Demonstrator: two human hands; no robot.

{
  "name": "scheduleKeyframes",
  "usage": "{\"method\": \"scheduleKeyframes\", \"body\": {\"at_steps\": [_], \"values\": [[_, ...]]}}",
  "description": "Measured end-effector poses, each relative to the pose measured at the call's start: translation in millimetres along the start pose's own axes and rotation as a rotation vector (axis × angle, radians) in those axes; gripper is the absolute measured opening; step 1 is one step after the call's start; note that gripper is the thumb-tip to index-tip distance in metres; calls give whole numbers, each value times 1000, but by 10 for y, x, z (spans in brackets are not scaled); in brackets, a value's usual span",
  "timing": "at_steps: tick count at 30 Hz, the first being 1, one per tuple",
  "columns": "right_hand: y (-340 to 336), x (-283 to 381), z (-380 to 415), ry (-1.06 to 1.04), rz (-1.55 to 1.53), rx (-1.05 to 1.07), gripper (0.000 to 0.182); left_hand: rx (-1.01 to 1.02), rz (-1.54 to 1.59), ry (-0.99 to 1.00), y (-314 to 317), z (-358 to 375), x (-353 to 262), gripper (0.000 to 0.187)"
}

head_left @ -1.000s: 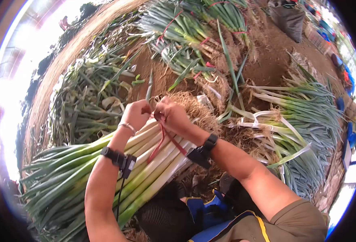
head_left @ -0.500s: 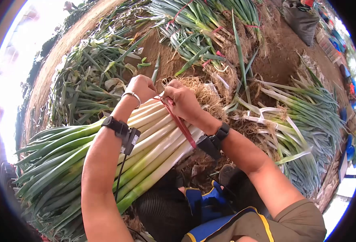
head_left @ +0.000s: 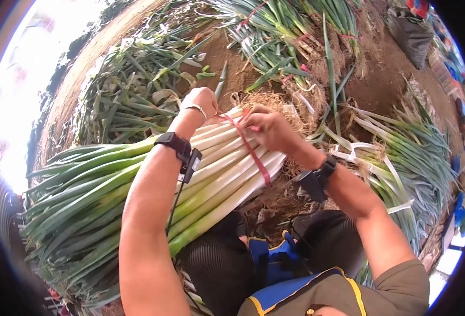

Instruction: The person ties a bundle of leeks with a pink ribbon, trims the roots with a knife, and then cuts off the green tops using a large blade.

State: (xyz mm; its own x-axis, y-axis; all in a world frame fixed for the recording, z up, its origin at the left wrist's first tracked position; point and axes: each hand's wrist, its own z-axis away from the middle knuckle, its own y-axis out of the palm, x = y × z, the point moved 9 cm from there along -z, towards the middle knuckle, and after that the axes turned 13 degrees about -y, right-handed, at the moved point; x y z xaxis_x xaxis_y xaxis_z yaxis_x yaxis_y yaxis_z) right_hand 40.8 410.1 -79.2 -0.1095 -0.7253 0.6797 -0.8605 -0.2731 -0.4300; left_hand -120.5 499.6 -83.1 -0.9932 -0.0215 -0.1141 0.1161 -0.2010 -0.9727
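A thick bundle of long green onions lies across my lap, white stalks and roots toward the upper right, green tops to the lower left. A red band runs around the white stalks near the roots. My left hand is closed on one end of the band at the far side of the bundle. My right hand pinches the band on top of the stalks, and a loose end trails down toward me.
Tied bunches of green onions lie on the bare soil ahead. More onions are heaped at the right, trimmed leaves at the left. A dark sack stands at the top right.
Both hands have drawn slightly apart along the red band, which now lies flatter across the stalks. The view has shifted, with the bundle sitting higher and more to the right.
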Motion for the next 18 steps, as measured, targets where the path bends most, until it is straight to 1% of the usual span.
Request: {"method": "scheduleKeyframes", "body": {"at_steps": [1,2,3,4,5,6,7,8,9,10,11,12,13,15,16,18], "values": [[-13,-7,8,-45,-103,2,12,7,-97,-20,-138,102,49,22],[-109,-107,21,213,-311,-61,20,32,3,34,-421,345,75,41],[-156,-161,72,471,-517,-119,29,23,131,7,-680,557,171,55],[-230,-193,59,461,-551,-201,42,-40,196,10,-980,848,194,59],[-317,-359,120,450,-242,-159,42,-80,273,-30,-1270,1198,192,59],[-386,-58,34,338,66,-134,42,-114,386,-44,-1501,1588,193,55],[-409,353,-25,220,370,-114,43,-215,352,-38,-1696,1973,188,53],[-293,782,-74,-42,456,-114,43,-372,270,37,-1874,2435,108,52],[-116,1107,-102,-116,490,-47,45,-496,136,60,-1935,2832,88,52],[175,1236,-23,-152,520,78,51,-575,44,10,-1916,3183,81,52],[435,1489,18,-224,439,195,55,-624,-28,-31,-1807,3473,123,53],[655,1762,76,-356,410,246,61,-610,-96,-79,-1595,3709,236,60],[901,1837,192,-401,360,321,69,-613,-101,-89,-1426,3937,295,60],[1202,2013,319,-478,305,402,79,-529,-259,-194,-1034,4243,435,72],[1264,2051,319,-481,305,404,79,-530,-258,-197,-907,4362,526,72],[1309,2035,273,-401,377,367,89,-505,-355,-324,-694,4505,847,93]]}}
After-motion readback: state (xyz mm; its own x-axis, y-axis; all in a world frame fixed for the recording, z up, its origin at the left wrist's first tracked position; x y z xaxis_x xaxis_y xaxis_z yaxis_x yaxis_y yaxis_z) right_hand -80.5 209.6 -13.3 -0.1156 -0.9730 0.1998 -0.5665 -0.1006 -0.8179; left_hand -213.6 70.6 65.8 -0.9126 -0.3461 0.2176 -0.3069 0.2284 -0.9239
